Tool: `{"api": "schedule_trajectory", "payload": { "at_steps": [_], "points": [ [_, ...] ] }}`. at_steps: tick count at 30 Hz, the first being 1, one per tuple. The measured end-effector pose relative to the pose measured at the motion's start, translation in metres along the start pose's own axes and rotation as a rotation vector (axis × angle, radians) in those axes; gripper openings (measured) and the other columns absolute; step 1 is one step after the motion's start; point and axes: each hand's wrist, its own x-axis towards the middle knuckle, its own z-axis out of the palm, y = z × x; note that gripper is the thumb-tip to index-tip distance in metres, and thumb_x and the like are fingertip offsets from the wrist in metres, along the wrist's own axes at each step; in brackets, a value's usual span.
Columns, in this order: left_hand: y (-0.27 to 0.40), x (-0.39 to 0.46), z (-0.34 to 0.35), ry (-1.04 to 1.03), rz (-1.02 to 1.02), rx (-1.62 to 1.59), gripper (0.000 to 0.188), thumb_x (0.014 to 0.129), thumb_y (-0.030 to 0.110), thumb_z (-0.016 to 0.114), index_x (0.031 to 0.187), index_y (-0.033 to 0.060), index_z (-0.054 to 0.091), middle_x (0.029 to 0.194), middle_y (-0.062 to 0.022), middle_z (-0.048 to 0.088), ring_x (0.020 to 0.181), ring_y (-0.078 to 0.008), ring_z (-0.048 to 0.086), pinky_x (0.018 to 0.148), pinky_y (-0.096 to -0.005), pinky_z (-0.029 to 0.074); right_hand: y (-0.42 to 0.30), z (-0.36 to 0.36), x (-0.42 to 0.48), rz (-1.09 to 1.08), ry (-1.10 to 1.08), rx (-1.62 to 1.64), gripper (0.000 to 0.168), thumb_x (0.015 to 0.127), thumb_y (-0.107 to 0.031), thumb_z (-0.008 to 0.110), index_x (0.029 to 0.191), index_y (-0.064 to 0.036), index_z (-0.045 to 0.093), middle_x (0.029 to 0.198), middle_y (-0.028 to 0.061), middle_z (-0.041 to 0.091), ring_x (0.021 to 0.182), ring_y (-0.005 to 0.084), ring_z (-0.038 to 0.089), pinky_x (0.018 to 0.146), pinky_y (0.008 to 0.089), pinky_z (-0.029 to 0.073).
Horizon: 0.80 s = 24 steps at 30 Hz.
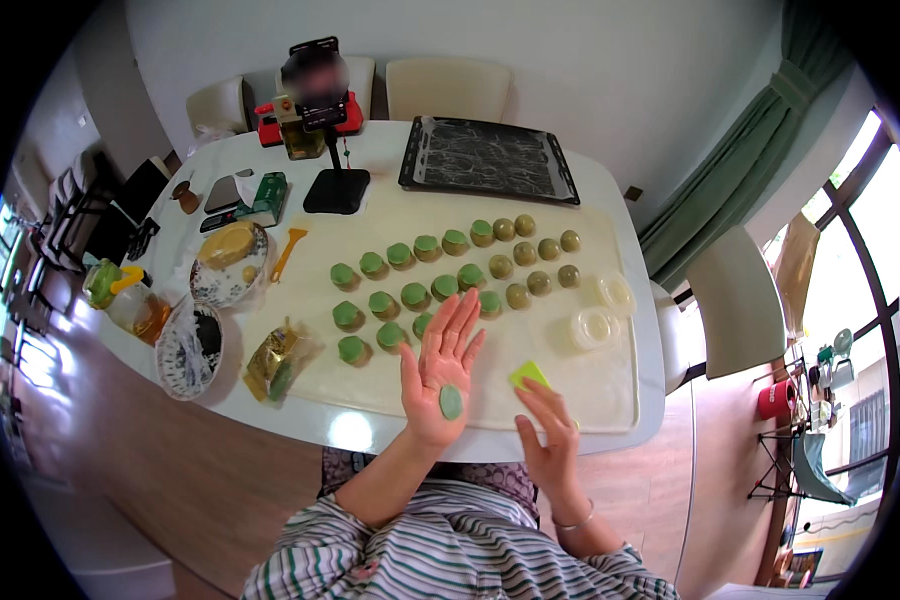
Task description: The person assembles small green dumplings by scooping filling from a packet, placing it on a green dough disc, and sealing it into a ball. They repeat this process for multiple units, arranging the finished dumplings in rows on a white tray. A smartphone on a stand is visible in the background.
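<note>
My left hand (441,375) is turned palm up with the fingers spread, and a flat green dough disc (451,402) lies on the heel of the palm. To its right, my right hand (551,435) has its fingertips at a lime-green flat scraper (528,375) near the mat's front edge; whether it grips the scraper cannot be told. Rows of round balls cover the middle of the cream mat (315,375). Many are capped with green dough, such as a capped ball (351,349); several at the right are bare olive-brown balls (519,295). My left fingers hide part of the front row.
Two clear plastic lids or cups (594,328) lie at the mat's right. A lined black baking tray (487,157) and a phone stand (336,191) stand at the back. Leftward are an orange spatula (289,255), a dough plate (229,281), a bowl (187,352) and a glass teapot (139,311).
</note>
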Motion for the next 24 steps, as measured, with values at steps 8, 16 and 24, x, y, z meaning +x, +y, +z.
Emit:
{"api": "schedule_trajectory", "payload": {
  "at_steps": [8,16,24],
  "points": [
    [-0.009,-0.003,-0.004,0.071,0.198,0.592,0.084,0.101,0.065,0.005,0.149,0.0043,0.036,0.157,-0.0196,0.035,0.148,-0.0307,0.027,0.122,-0.0476,0.009,-0.03,0.057,0.001,0.36,0.019,0.958,0.036,0.09,0.004,0.065,0.126,0.006,0.063,0.133,0.0189,0.06,0.123,0.025,0.058,0.104,0.0359,0.048],
    [-0.02,-0.002,-0.007,0.023,0.502,0.73,0.104,0.091,0.079,0.0,0.146,-0.0009,0.038,0.15,-0.0211,0.042,0.145,-0.0366,0.031,0.12,-0.0521,0.012,-0.025,0.069,-0.006,0.373,0.108,1.031,0.026,0.087,0.008,0.067,0.113,0.009,0.068,0.13,0.0247,0.061,0.121,0.0294,0.06,0.103,0.0371,0.049],
    [-0.021,-0.003,-0.014,0.023,0.615,1.121,0.123,0.076,0.092,-0.004,0.142,0.0009,0.045,0.148,-0.0221,0.045,0.146,-0.0438,0.026,0.115,-0.0665,-0.005,-0.033,0.07,-0.002,0.367,0.127,1.179,0.03,0.093,0.005,0.063,0.123,0.007,0.065,0.13,0.0185,0.063,0.116,0.0229,0.062,0.101,0.0317,0.05]
  ]
}}
